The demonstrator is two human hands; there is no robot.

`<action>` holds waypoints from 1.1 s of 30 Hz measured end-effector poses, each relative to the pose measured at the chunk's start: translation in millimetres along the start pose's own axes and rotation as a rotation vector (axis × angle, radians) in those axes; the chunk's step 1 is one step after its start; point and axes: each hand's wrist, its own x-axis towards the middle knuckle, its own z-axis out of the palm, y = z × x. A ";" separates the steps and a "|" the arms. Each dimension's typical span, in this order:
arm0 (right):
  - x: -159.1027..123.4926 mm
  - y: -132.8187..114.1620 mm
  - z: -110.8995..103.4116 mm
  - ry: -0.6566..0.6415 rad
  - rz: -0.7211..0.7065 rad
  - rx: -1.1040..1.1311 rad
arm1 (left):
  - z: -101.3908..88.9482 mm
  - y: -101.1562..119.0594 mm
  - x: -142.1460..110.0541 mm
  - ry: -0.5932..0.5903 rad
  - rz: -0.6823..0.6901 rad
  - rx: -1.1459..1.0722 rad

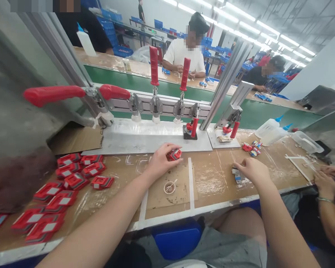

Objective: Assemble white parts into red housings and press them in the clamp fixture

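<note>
My left hand [162, 160] is closed around a small red plastic part [175, 154] with a dark edge, just in front of the metal base plate. Below it, a small round cup [169, 187] with a thin white stick in it stands on a cardboard sheet [156, 199]. Further right, my right hand [254, 170] pinches a small white-and-blue block [238, 178] low over the table. How firmly those fingertips grip is partly hidden. Several red and grey plastic parts [102, 182] with pale rectangles lie in a group at the left.
Toggle clamps with red handles [154, 66] stand on a metal frame [164, 108] behind my hands. White bottles with blue tips [275, 134], a clear tray [307, 142] and small red pieces [247, 147] are at the right. A co-worker's hand [326, 182] works at the right edge.
</note>
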 end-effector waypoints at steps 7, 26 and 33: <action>18.0 -7.8 16.2 -0.047 -0.068 0.039 | -2.5 -5.0 -1.1 0.078 0.035 -0.074; 18.5 -35.0 8.4 -0.070 -0.576 1.068 | 4.6 -6.3 8.7 0.148 -0.255 -1.109; 9.3 -157.8 8.2 -0.259 -0.798 1.667 | 7.5 -12.0 6.7 0.122 -0.285 -1.089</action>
